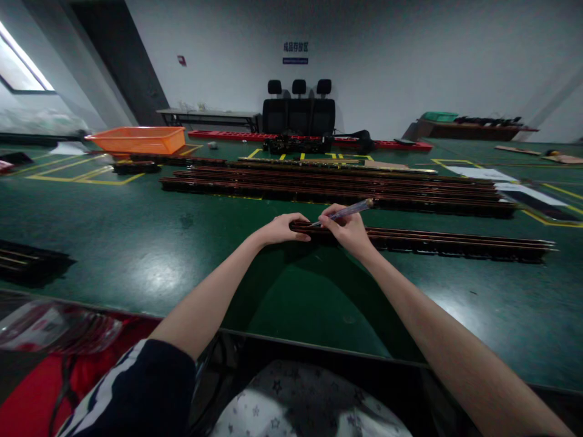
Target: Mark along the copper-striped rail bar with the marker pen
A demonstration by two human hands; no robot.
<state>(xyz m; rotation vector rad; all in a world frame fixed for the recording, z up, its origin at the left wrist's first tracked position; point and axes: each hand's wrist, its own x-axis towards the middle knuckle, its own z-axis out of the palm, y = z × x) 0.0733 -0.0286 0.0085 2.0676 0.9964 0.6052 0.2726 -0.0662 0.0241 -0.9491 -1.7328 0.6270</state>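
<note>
Left hand: one of two bare hands at work, the left hand (280,230) curves its thumb and fingers around the left end of the near bundle (460,244), partly open in a C shape and closed on the strips between them.
Left arm: the forearm (212,294) reaches up and rightward from a dark sleeve (136,388) with white stripes.
Right hand: the right hand (350,233) pinches one pen (351,209) between thumb and fingertips, the other fingers curled, its tip slanting down and left to the bundle beside the left hand.
Right arm: the bare forearm (437,318) extends up and leftward from the lower right corner.
Near bundle: one set of long, dark and copper-toned strips lies across the green surface (159,261), running rightward from the left hand and passing at the right hand; too dim for an exact count.
Far left: one short dark bundle (31,261) sits at the edge of the frame.
Back left: one orange bin (141,141) rests on the surface.
Center: one wide stack (337,185) of long strips lies beyond both hands, its strips too close to count; one black seat (299,115) with three headrests stands behind.
Right: two white sheets (480,174) lie near the stack's end, beside one dark flat panel (542,204).
</note>
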